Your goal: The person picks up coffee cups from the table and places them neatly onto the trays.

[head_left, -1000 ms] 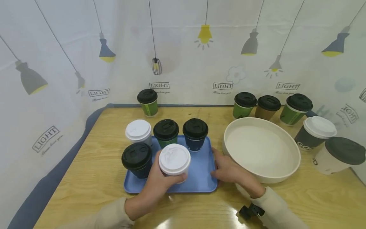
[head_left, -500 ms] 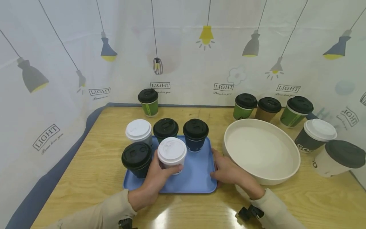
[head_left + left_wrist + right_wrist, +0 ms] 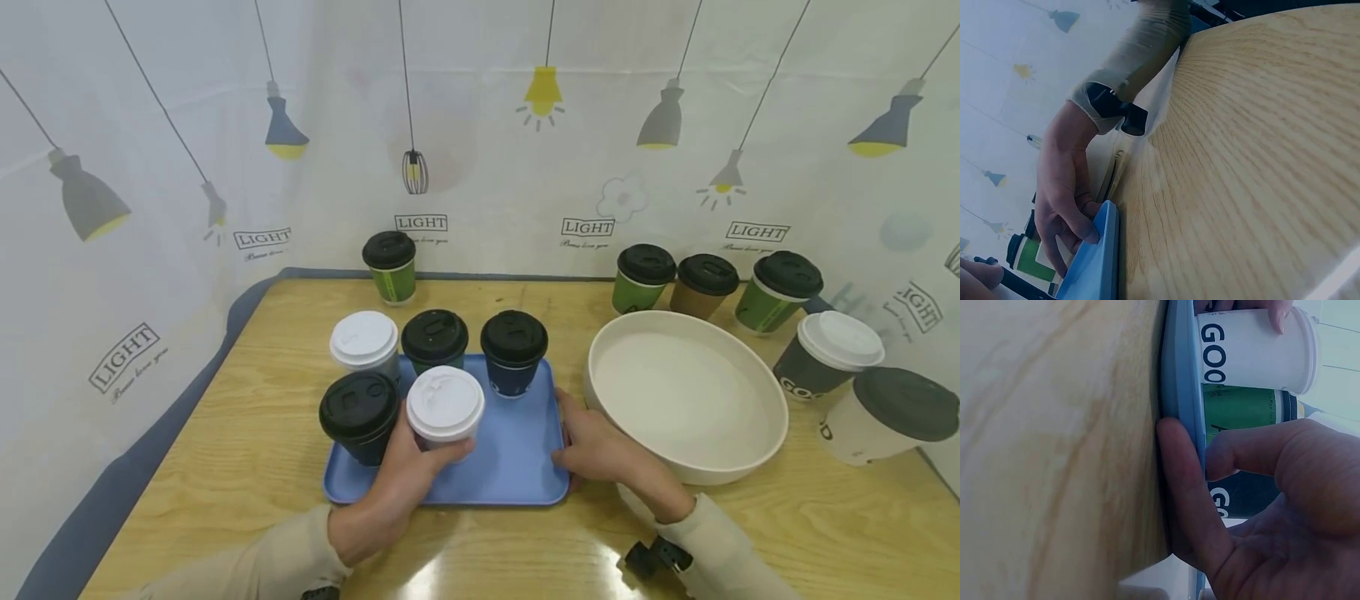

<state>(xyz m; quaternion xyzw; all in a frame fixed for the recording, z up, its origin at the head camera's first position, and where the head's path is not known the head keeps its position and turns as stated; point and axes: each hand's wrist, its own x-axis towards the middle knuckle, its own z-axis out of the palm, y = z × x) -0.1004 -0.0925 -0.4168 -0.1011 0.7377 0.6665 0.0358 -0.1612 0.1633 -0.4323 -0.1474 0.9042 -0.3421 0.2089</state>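
Note:
My left hand (image 3: pixel 408 471) grips a white paper coffee cup (image 3: pixel 446 404) with a white lid, thumb on its right side. In the right wrist view this cup (image 3: pixel 1250 353) stands with its base at the blue tray (image 3: pixel 517 454). My right hand (image 3: pixel 600 442) pinches the tray's right rim, thumb above and a finger beneath. Left of the held cup is a dark cup with a black lid (image 3: pixel 358 417). Behind it stand a white-lidded cup (image 3: pixel 364 343), a green cup with a black lid (image 3: pixel 435 337) and a navy cup with a black lid (image 3: pixel 513 354).
A cream round bowl (image 3: pixel 686 392) sits close to my right hand. Around it stand a green cup (image 3: pixel 643 275), a brown cup (image 3: pixel 703 287), another green cup (image 3: pixel 776 292), a white-lidded dark cup (image 3: pixel 828 354) and a dark-lidded pale cup (image 3: pixel 888 412). One green cup (image 3: pixel 390 267) is at the back left.
The white cup in my left hand has moved left and lower, toward the dark cup beside it. My right hand has stayed on the tray's rim.

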